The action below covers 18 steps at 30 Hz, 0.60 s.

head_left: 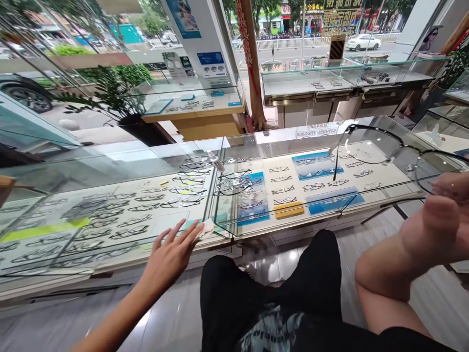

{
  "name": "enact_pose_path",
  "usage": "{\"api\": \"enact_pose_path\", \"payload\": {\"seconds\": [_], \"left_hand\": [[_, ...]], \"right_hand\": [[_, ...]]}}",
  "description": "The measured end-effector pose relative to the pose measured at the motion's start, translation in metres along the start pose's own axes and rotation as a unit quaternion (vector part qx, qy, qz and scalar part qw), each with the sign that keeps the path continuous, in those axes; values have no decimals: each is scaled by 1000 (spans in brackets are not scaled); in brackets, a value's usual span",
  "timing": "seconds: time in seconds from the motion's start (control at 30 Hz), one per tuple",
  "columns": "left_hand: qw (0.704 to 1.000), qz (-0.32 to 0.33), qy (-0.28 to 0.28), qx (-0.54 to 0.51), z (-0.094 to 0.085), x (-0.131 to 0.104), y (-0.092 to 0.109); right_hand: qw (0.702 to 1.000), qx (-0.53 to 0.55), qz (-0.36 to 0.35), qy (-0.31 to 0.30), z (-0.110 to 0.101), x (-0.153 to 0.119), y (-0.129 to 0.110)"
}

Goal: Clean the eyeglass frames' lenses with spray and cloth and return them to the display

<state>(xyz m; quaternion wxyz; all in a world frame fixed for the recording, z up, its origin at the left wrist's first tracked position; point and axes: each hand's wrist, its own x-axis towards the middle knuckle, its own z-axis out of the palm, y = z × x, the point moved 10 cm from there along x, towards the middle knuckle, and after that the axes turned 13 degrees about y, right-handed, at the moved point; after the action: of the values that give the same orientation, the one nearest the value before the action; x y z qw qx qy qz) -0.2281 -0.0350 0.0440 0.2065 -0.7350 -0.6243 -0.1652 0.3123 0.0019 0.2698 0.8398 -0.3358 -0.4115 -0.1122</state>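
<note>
My right hand (439, 220) is raised at the right, close to the camera, with its fingers closed on a pair of eyeglasses (403, 145). The glasses have a dark upper rim and clear lenses, and one temple points down at their left end. My left hand (176, 249) reaches over the near edge of the glass display counter (252, 232), fingers stretched and a little apart. Its fingertips touch a small crumpled white cloth or tissue (207, 228) on the glass; the thumb is hidden. Beyond that hand, a small white bottle (215, 161) stands on the counter top.
Inside the counter lie rows of eyeglasses (282, 189), blue display mats (335, 199) and a yellow block (289, 210). My knees (322, 249) are close to the counter front. Behind it are a potted plant (128, 115), a wooden post (251, 63) and another glass showcase (311, 83).
</note>
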Motion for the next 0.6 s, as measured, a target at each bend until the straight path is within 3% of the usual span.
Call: {"api": "enact_pose_path", "payload": {"seconds": [0.1,0.2,0.27,0.33,0.4,0.47,0.5,0.6], "left_hand": [[992,-112,25,46,-26,-14,-47],[970,-226,42,72,-44,-28,-87],[960,-268,43,73,-48,-34,-101],[956,-277,66,75,-49,-33,-101],[956,-254,123,79,-48,-21,-84],[964,-190,174,60,-37,2,-43],[976,-137,169,27,-24,18,-13],[995,38,64,-70,34,65,100]], "right_hand": [[997,65,-46,-8,29,-9,-19],[996,78,-18,-31,41,-10,-15],[996,80,-14,-36,43,-9,-16],[995,82,-26,-41,44,-9,-20],[994,89,-37,-46,47,-9,-24],[993,94,-39,-58,53,-11,-27],[992,98,-38,-65,57,-12,-30],[990,102,-32,-89,70,-17,-37]]}}
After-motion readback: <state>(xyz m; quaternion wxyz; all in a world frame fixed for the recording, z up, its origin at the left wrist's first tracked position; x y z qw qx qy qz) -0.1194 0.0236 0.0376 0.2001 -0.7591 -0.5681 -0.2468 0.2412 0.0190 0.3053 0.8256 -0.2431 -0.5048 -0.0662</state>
